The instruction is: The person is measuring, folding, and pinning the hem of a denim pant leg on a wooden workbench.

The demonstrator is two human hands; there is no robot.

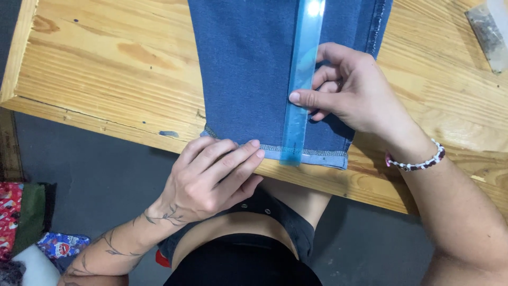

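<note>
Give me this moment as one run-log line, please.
left hand: pressing denim hem | right hand: pinning blue ruler along jeans leg | surface: wooden table

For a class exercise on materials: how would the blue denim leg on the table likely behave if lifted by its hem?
The denim leg lies flat like cloth, so it would probably droop. The ruler resting on it might slide off. It looks unlikely to roll or break.

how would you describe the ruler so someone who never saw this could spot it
Start at the wooden table and find the blue denim fabric lying over its near edge. On it lies a long, see-through light blue ruler, pinned by the right hand; it is the only stiff, glossy strip there.
</note>
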